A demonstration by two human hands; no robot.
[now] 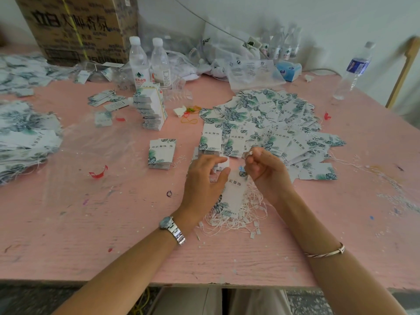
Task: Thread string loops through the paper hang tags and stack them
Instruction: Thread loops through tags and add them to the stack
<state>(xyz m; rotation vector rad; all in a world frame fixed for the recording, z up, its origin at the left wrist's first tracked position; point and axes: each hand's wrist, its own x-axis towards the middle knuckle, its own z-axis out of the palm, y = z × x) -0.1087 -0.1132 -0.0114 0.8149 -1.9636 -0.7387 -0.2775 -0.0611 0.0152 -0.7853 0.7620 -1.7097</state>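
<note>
A white hang tag with green leaf print hangs between my hands above a tangle of white string loops. My left hand holds the tag near its top edge with thumb and fingers. My right hand pinches a string loop's small white end just above the tag. A small neat stack of tags lies left of my hands, another stack lies just beyond them. A big loose heap of tags spreads at the right.
Banded tag bundles stand mid-table, with two water bottles and a cardboard box behind. More tag piles lie at far left. Rubber bands, a third bottle and plastic bags sit farther back.
</note>
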